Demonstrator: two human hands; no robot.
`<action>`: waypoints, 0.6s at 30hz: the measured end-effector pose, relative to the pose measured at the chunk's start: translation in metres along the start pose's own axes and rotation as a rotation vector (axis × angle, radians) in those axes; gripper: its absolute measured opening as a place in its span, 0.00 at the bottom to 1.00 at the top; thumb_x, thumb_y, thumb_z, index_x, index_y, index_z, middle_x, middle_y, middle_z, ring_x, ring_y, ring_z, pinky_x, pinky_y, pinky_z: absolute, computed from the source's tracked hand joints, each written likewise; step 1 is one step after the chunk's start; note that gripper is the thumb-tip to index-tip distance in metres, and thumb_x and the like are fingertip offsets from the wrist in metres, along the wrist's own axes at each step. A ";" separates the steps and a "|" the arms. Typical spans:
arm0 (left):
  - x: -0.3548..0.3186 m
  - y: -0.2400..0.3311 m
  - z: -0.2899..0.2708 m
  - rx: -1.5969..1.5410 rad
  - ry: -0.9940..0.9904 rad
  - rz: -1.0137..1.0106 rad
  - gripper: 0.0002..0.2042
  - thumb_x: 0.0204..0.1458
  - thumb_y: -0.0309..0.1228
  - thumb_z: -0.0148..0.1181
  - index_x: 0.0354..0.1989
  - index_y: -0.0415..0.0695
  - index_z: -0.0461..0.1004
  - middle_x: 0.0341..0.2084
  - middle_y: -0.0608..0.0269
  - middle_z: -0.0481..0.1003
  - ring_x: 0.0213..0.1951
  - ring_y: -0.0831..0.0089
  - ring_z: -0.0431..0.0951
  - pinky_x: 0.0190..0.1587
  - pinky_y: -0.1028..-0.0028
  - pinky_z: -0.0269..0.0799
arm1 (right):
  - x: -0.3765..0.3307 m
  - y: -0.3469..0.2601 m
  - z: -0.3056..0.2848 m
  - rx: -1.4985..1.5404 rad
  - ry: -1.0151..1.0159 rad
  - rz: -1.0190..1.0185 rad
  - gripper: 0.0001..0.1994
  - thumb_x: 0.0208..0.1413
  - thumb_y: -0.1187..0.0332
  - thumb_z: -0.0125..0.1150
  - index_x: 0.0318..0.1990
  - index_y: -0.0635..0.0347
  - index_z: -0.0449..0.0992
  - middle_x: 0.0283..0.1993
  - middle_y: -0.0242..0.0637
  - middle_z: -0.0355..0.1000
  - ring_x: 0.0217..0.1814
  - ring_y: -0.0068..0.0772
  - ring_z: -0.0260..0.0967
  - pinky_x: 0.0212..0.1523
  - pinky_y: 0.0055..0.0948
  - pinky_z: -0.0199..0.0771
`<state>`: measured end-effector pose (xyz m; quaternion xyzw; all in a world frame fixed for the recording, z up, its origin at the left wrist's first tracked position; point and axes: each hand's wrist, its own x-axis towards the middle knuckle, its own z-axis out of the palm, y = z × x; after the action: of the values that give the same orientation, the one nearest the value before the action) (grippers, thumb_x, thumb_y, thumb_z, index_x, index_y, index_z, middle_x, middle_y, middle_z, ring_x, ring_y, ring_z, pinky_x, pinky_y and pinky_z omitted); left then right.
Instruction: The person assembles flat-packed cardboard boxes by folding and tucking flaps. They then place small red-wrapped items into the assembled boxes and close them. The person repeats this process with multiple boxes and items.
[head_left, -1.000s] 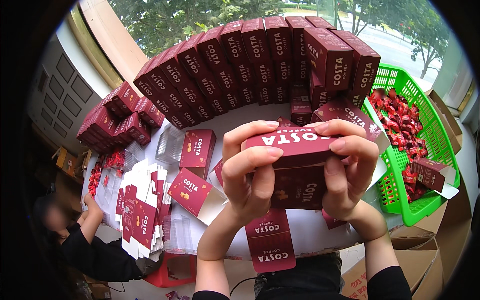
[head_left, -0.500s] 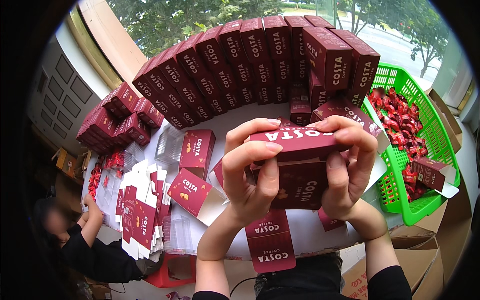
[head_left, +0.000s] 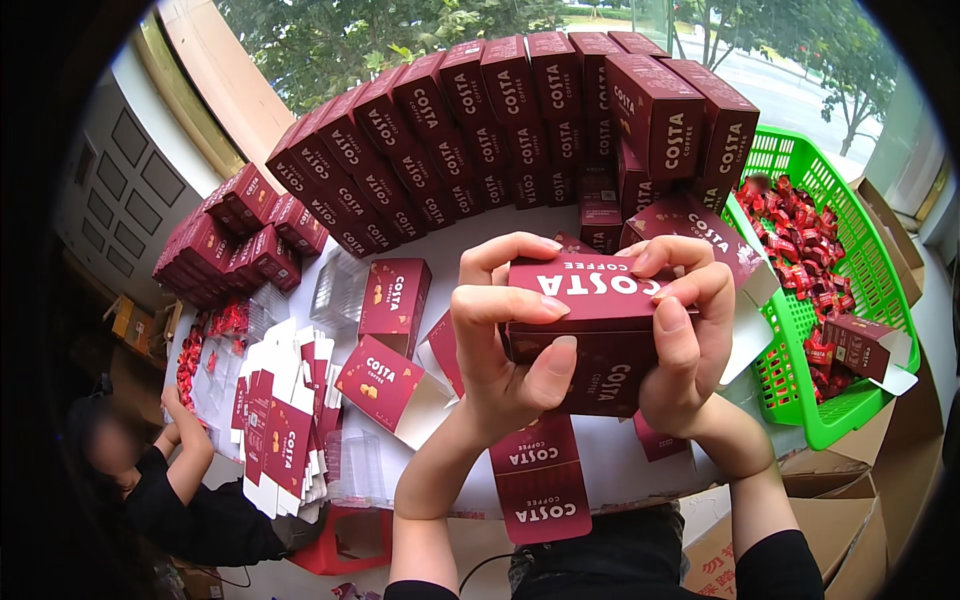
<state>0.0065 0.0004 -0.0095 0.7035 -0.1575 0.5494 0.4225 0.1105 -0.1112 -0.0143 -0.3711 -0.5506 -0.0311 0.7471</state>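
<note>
A small dark-red carton (head_left: 600,345) is held up over the table in front of me, its lid side tilted toward me. My left hand (head_left: 505,345) grips its left end, fingers over the top and thumb on the near face. My right hand (head_left: 690,345) clasps the right end the same way, with fingertips on the lid. Below the carton, a flattened red carton piece (head_left: 540,490) hangs over the table's near edge. An open carton with white flaps (head_left: 385,390) lies left of my hands, and another red carton (head_left: 395,300) stands behind it.
Stacked red cartons (head_left: 445,140) form a curved wall at the back. A green basket (head_left: 830,425) of red-wrapped pieces stands at right. Flat carton blanks (head_left: 285,430) and clear plastic trays (head_left: 353,465) lie at left, where another person (head_left: 190,480) works. Cardboard boxes (head_left: 800,530) are at lower right.
The carton's lid panel now lies closed against the body, where a gap showed before. My right fingers and thumb have shifted over the lid, and the carton has tipped slightly.
</note>
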 end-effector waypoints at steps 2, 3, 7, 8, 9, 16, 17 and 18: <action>-0.002 -0.001 -0.001 0.030 -0.005 -0.003 0.14 0.54 0.31 0.62 0.42 0.45 0.63 0.50 0.41 0.63 0.47 0.63 0.70 0.48 0.65 0.70 | 0.000 -0.002 0.000 0.049 0.013 0.059 0.07 0.61 0.71 0.49 0.40 0.65 0.61 0.47 0.48 0.60 0.45 0.27 0.59 0.49 0.30 0.65; -0.002 -0.001 -0.002 0.042 -0.006 -0.006 0.14 0.54 0.32 0.63 0.42 0.45 0.63 0.50 0.41 0.63 0.47 0.64 0.70 0.48 0.65 0.70 | 0.003 -0.005 0.002 0.054 0.043 0.068 0.06 0.58 0.71 0.50 0.36 0.65 0.63 0.45 0.47 0.60 0.44 0.29 0.59 0.51 0.34 0.65; -0.002 0.003 -0.001 0.066 0.001 -0.013 0.13 0.54 0.33 0.63 0.39 0.45 0.64 0.50 0.42 0.64 0.47 0.64 0.70 0.49 0.65 0.69 | 0.001 -0.004 -0.005 -0.038 0.028 0.066 0.06 0.52 0.71 0.52 0.29 0.65 0.65 0.44 0.47 0.60 0.44 0.35 0.60 0.53 0.41 0.65; -0.002 0.004 -0.001 0.075 0.007 -0.015 0.13 0.54 0.34 0.63 0.39 0.45 0.65 0.50 0.42 0.64 0.47 0.64 0.70 0.50 0.65 0.68 | 0.001 -0.003 -0.004 -0.011 0.032 0.048 0.06 0.53 0.71 0.52 0.29 0.65 0.66 0.45 0.47 0.60 0.45 0.36 0.60 0.54 0.42 0.66; -0.002 0.004 -0.002 0.094 0.006 -0.006 0.13 0.55 0.34 0.63 0.39 0.45 0.64 0.50 0.42 0.64 0.47 0.65 0.70 0.51 0.65 0.68 | 0.002 -0.001 -0.003 0.016 0.035 0.030 0.06 0.53 0.70 0.52 0.29 0.65 0.66 0.45 0.47 0.60 0.46 0.37 0.61 0.54 0.42 0.66; 0.002 0.009 -0.001 0.069 0.155 -0.050 0.11 0.57 0.32 0.58 0.40 0.44 0.63 0.51 0.42 0.65 0.47 0.67 0.69 0.54 0.67 0.65 | 0.007 -0.005 0.003 0.346 0.069 0.196 0.23 0.56 0.67 0.53 0.57 0.62 0.54 0.61 0.48 0.53 0.58 0.34 0.63 0.57 0.37 0.66; 0.003 0.009 -0.002 0.090 0.187 -0.066 0.10 0.57 0.31 0.57 0.40 0.44 0.62 0.51 0.42 0.65 0.48 0.68 0.69 0.54 0.67 0.64 | 0.009 -0.005 0.001 0.234 -0.011 0.181 0.24 0.55 0.69 0.54 0.57 0.61 0.55 0.61 0.48 0.53 0.58 0.33 0.63 0.57 0.36 0.66; 0.004 0.010 -0.003 0.111 0.213 -0.088 0.09 0.58 0.31 0.55 0.40 0.43 0.62 0.50 0.42 0.67 0.48 0.68 0.69 0.55 0.67 0.63 | 0.011 -0.004 -0.003 0.121 -0.091 0.166 0.24 0.54 0.70 0.55 0.58 0.60 0.56 0.62 0.47 0.53 0.58 0.32 0.63 0.56 0.35 0.67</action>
<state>-0.0012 -0.0025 -0.0011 0.6695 -0.0502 0.6100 0.4209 0.1158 -0.1117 -0.0032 -0.3704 -0.5523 0.0812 0.7424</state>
